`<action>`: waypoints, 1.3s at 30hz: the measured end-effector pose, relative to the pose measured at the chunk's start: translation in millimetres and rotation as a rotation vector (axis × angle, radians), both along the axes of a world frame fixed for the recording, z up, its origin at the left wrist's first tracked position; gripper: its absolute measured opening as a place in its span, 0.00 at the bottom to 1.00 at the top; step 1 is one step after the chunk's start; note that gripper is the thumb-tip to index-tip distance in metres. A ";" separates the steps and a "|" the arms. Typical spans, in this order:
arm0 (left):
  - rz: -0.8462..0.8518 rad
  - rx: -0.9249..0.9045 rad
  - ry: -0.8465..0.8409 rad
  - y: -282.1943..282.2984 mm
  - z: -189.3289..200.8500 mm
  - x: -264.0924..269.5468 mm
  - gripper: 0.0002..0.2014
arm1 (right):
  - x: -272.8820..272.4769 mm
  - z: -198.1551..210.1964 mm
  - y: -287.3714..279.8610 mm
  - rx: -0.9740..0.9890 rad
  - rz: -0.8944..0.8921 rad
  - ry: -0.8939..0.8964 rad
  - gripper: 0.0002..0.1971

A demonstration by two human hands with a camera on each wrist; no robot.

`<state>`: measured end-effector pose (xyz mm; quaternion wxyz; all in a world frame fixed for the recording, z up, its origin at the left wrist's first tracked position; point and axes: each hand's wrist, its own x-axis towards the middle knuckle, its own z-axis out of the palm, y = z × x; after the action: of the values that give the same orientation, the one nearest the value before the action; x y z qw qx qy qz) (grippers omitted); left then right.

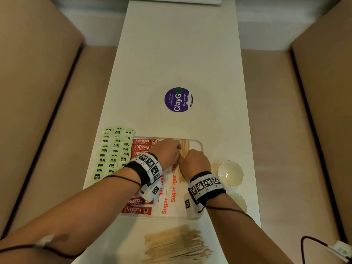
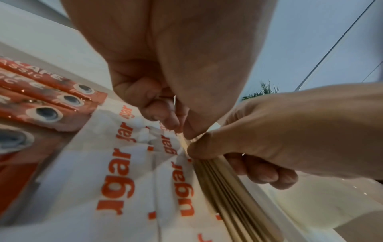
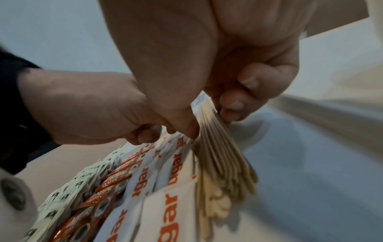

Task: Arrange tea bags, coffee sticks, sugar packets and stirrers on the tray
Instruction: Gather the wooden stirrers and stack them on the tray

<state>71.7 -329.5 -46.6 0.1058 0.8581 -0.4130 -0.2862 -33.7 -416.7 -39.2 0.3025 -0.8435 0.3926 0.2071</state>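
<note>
A white tray (image 1: 201, 148) lies near the table's front edge. It holds red coffee sticks (image 1: 144, 144), white sugar packets (image 1: 172, 189) and a row of wooden stirrers (image 1: 184, 147). Green tea bags (image 1: 114, 151) lie in rows along its left side. Both hands meet over the stirrer row. My right hand (image 1: 181, 163) grips a bundle of stirrers (image 3: 223, 160) between thumb and curled fingers. My left hand (image 1: 178, 151) is curled just beyond it and pinches the same stirrers (image 2: 223, 193) at their far part, its thumb tip against the right thumb.
A loose pile of stirrers (image 1: 177, 246) lies on the table in front of the tray. Two small white bowls (image 1: 230, 173) stand right of the tray. A round purple sticker (image 1: 178, 100) marks the table's middle. Brown upholstered seats flank the narrow white table (image 1: 181, 54).
</note>
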 end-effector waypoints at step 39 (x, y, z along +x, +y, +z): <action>0.020 0.045 0.063 11.0 -6.2 -6.9 0.32 | -63.6 33.9 14.6 0.091 0.005 -0.241 0.15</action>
<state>64.8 -318.6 -52.8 0.1023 0.8549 -0.3944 -0.3211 -97.3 -402.2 -5.2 0.3850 -0.8486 0.3415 0.1227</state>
